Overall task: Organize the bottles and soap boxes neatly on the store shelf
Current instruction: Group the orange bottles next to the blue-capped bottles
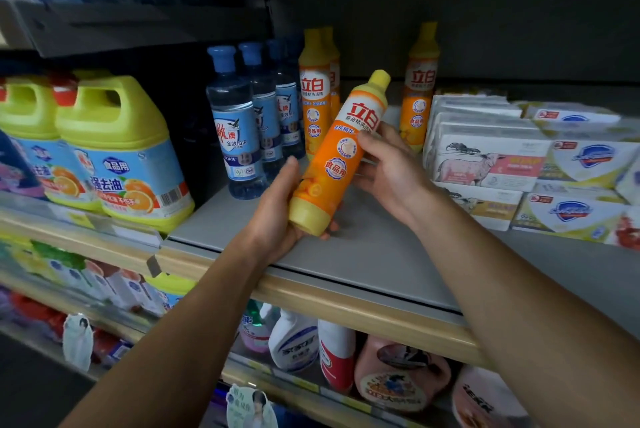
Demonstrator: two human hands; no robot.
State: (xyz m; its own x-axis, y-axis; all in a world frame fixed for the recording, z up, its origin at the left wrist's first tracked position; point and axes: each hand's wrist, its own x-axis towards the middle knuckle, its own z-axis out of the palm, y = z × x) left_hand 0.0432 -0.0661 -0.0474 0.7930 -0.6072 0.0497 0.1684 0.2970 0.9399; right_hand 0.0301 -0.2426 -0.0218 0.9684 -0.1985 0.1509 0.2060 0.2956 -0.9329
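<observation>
The left hand [277,219] grips the yellow base of an orange dish-soap bottle [341,150], fingers curled beneath it and thumb up along its side. The right hand [391,171] holds the bottle's middle from the right, fingertips on the label. The bottle is tilted, cap pointing up and right, raised above the grey shelf [363,254] near its front edge. Both forearms reach in from below, over the shelf's wooden front lip. Behind it, upright orange bottles [314,95] stand beside blue-capped clear bottles [235,122]. Stacked soap boxes [485,157] sit toward the right edge, yellow jugs [117,147] to the left.
</observation>
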